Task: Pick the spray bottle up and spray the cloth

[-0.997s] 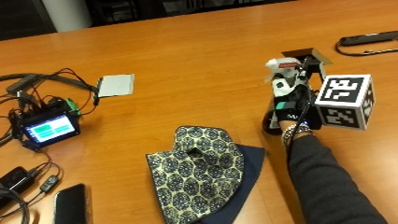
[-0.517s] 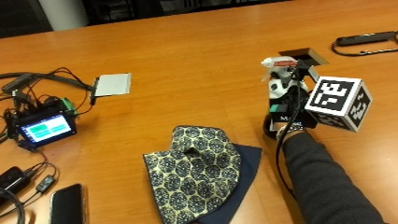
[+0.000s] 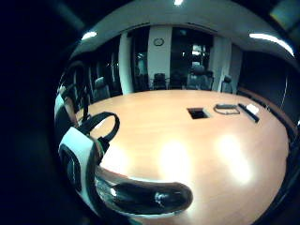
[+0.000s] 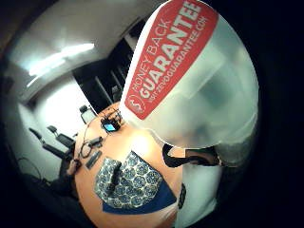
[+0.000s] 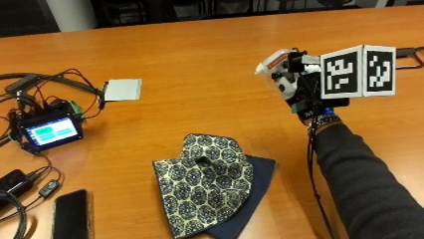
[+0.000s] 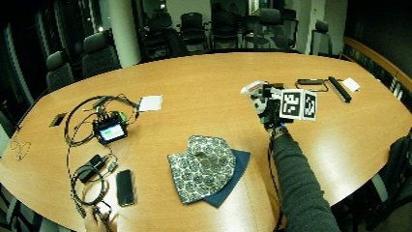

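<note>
While the table [image 5: 199,55] carries everything in view, the task's business occupies only its near right part, where the person's arm reaches in from the near edge. The cloth [image 5: 209,181], a patterned piece lying rumpled over a plain dark blue layer, rests flat on the wood near the front edge, apart from all else. Left of it stand a small screen device [image 5: 50,130] with its cables, a dark phone [image 5: 69,214] near the front edge and a grey-white card [image 5: 123,89] further back. The spray bottle [image 5: 281,67] is off the table, held up in the air beyond and to the right of the cloth and well apart from it; the right hand [image 5: 301,92] is closed around its body, fingers wrapped about it, and the thumb-side palm view is filled by the bottle's translucent wall and red label. The white nozzle points left, out over bare wood rather than at the cloth. In my judgement the lift is complete and aiming is the step in hand: the bottle should be carried nearer the cloth, tipped so the nozzle faces down onto the patterned middle, and the trigger left alone until the line clears the screen device and phone
</note>
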